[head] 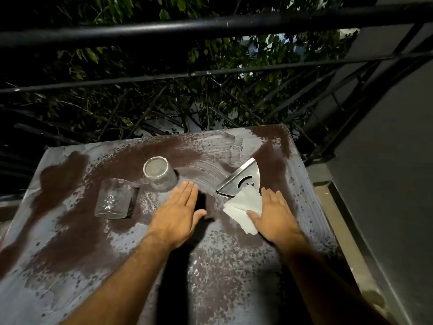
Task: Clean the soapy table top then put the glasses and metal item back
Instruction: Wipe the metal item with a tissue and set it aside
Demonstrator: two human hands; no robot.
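The left grip (180, 214) is apart: fingers straight and pressed side by side, palm down, flat near the middle of the surface (70, 231), holding nothing. The right grip (275, 214) is likewise spread flat, fingers extended; its thumb and palm edge lie on a folded white tissue (243, 207), pinning it to the surface without closing round it.

The surface is a squarish slab, dark reddish-brown and speckled, coated in patches with a pale grey soapy film. The film shows curved smear streaks toward the far right corner and mottled dots along the near and right edges.

Two glasses stand left of centre. The far glass (160, 174), just beyond the left fingertips, is upside down, its thick round base up, its wall clouded. The near glass (114, 199), closer to the left edge, is clear with dimpled ribbing low on its wall and casts a hard shadow to its right.

The metal item (241, 181) is a shiny quarter-circle steel plate with a raised straight rim and a curved slot cut through it. It lies right of centre, its near edge touching the tissue's soft, layered, crinkled corner.

Beyond the far edge run black round railings (210, 24) with leaves behind them.
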